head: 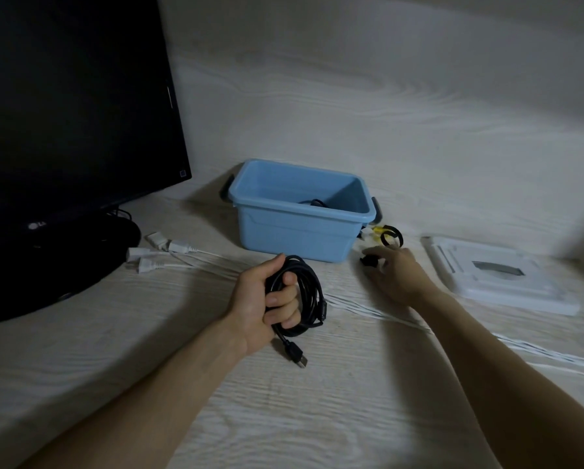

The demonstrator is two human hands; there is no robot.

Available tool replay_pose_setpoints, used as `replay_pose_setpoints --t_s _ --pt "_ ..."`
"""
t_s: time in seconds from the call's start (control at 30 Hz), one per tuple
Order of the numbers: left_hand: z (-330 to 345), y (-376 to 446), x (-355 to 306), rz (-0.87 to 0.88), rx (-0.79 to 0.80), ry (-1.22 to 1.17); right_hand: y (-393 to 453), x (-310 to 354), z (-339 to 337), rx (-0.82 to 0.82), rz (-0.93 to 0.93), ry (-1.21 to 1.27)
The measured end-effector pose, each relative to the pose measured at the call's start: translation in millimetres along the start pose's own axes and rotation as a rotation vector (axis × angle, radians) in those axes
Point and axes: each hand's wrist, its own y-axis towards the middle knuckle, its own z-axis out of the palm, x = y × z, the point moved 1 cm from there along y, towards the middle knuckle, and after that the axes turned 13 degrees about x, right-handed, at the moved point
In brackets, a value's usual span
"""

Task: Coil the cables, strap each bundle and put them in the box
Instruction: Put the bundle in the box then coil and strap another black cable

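Observation:
My left hand [266, 301] grips a coiled black cable [309, 292] just above the table, in front of the blue box [297, 228]. The cable's plug [295, 355] hangs out below my fist. My right hand [397, 275] reaches to the right of the box, its fingertips on a small black strap [369, 260]. More black straps [390, 236] lie beside the box's right corner. A dark cable lies inside the box [312, 202], mostly hidden by its wall.
White cables [168, 255] with plugs run across the table from the left toward the right edge. A black monitor [63, 130] stands at the left. A white box lid [500, 277] lies at the right.

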Motion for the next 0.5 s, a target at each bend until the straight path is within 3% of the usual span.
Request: replay_pose_setpoints --t_s 0.2,0.37,0.5 --pt "0.9 -0.4 0.1 -0.003 -0.033 0.02 -16.5 26.5 -1.8 -0.101 -0.018 0.184" --pt "2.3 -0.3 0.1 0.009 -0.041 0.058 -55.3 64.1 -2.2 -0.09 -0.102 0.892" --pt "4.5 1.1 5.3 0.038 -0.051 0.168 -90.1 108.4 4.4 0.063 -0.282 1.187"
